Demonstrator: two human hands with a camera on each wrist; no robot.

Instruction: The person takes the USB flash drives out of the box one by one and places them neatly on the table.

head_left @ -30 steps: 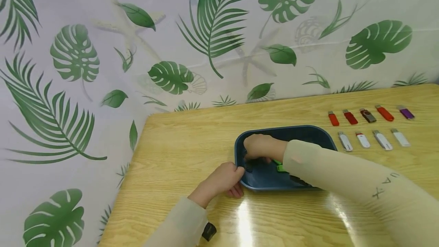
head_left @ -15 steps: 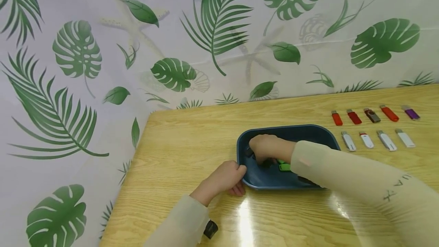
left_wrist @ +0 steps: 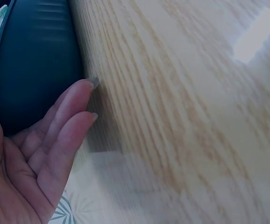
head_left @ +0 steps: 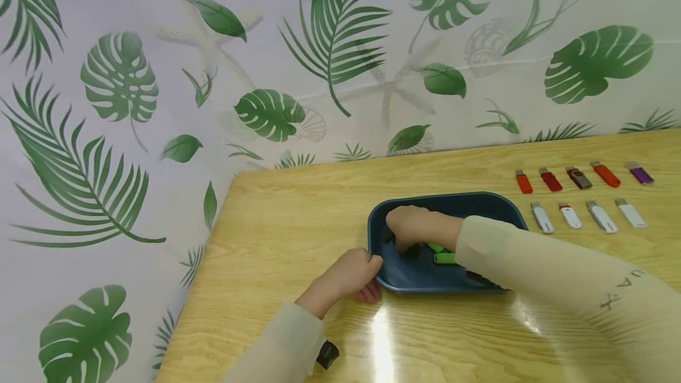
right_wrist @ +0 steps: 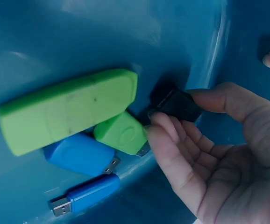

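My right hand point(head_left: 417, 226) reaches into the left part of a dark blue tray point(head_left: 441, 288). In the right wrist view, its thumb and fingers pinch a small black USB stick point(right_wrist: 179, 105) just above the tray floor. Beside it lie a long green USB stick point(right_wrist: 69, 109), a smaller green one point(right_wrist: 121, 133) and two blue USB sticks point(right_wrist: 81, 154) point(right_wrist: 96, 192). My left hand point(head_left: 348, 270) holds the tray's near left corner, thumb over the rim. Its fingers point(left_wrist: 67, 140) lie against the outer wall in the left wrist view.
Several USB sticks lie on the wooden table point(head_left: 282, 211) right of the tray, in two rows. A red one point(head_left: 524, 182) starts the back row, a white one point(head_left: 542, 217) the front row. Behind stands a leaf-patterned cloth point(head_left: 340, 105).
Inside the tray my right hand has shifted slightly right, and more of the green USB sticks shows beside it. My left hand stays on the tray corner. The rows on the table look the same.
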